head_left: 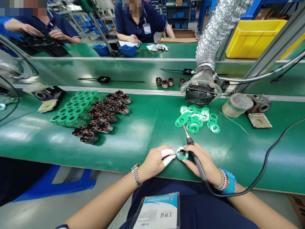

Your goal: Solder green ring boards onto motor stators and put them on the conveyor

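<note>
A small green ring-shaped circuit board (179,156) is between my two hands near the front of the bench. My left hand (158,159), with white coverings on two fingers, pinches at the board's left edge. My right hand (203,160) has a soldering iron (199,164) lying across it, tip pointing up and away, while its thumb and fingertip touch the board's right side. Beyond the tip lies a loose pile of similar ring boards (194,118). Whether anything sits under the held board is hidden.
Several copper-wound motor parts (105,109) and stacked green boards (73,108) stand at left. A fan with a foil duct (200,93) hangs behind the pile. A round tin (237,105) and iron stand (260,111) are at right; the iron's black cable (267,159) loops there. Co-workers sit opposite.
</note>
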`<action>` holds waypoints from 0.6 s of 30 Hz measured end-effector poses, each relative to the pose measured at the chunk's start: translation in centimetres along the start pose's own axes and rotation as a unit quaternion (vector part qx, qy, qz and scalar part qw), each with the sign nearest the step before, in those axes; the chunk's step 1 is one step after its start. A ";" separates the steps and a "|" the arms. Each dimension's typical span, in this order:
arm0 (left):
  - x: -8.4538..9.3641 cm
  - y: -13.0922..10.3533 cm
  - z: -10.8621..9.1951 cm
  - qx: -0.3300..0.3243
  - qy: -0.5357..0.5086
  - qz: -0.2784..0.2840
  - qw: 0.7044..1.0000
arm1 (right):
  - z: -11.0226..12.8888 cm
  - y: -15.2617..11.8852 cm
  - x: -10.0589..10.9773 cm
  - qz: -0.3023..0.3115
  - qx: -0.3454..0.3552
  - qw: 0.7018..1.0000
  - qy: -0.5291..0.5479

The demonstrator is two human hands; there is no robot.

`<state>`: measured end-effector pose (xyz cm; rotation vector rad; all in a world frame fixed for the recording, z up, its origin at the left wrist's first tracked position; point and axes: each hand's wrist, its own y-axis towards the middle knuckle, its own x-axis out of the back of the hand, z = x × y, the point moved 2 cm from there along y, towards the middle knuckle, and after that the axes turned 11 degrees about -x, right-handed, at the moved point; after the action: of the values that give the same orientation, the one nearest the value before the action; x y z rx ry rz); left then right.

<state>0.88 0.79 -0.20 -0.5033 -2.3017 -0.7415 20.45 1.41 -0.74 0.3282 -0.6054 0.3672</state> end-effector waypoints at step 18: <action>-0.6 -1.6 -2.5 -0.099 0.173 0.055 0.978 | -0.1 -0.2 -0.2 0.000 0.000 1.000 -0.001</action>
<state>1.66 -2.06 0.29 -0.5387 -1.8734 -0.9307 20.48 1.24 -0.96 0.3282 -0.6073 0.3671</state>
